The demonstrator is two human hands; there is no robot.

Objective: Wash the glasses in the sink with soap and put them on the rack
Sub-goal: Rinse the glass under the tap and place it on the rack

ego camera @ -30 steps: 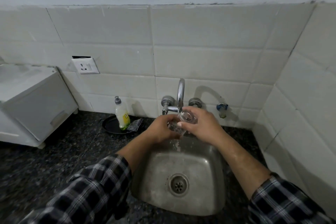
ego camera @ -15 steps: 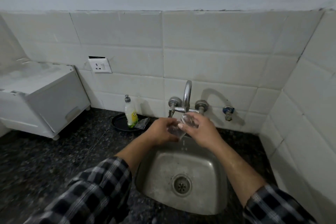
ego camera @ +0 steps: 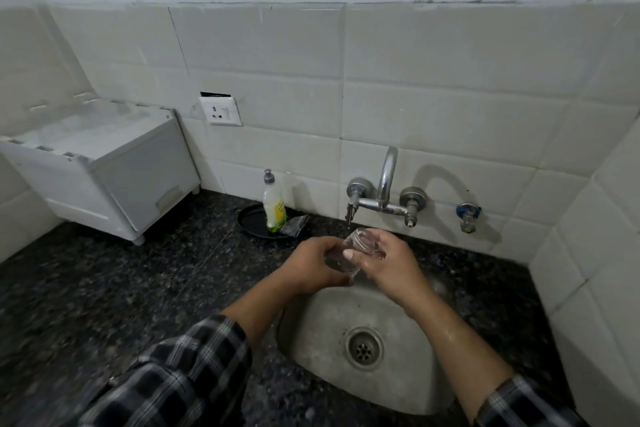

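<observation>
A clear glass [ego camera: 356,248] is held tilted above the back edge of the steel sink [ego camera: 322,350], just below the tap spout [ego camera: 350,215]. My left hand [ego camera: 313,265] grips its base from the left. My right hand [ego camera: 388,262] grips it near the rim, thumb across the front. A soap bottle [ego camera: 274,206] with a yellow label stands on a black dish [ego camera: 251,222] left of the tap. The white rack [ego camera: 100,163] sits on the counter at the far left.
The dark speckled counter [ego camera: 138,288] surrounds the sink. A wall socket [ego camera: 221,111] is above the soap. A blue-capped valve [ego camera: 467,215] sticks out right of the tap. Tiled walls close in at the back and right. A crumpled clear wrapper [ego camera: 294,224] lies on the dish.
The view has shifted right and down a little. Both hands still hold the glass under the tap; the water stream seen a second ago is no longer plainly visible.
</observation>
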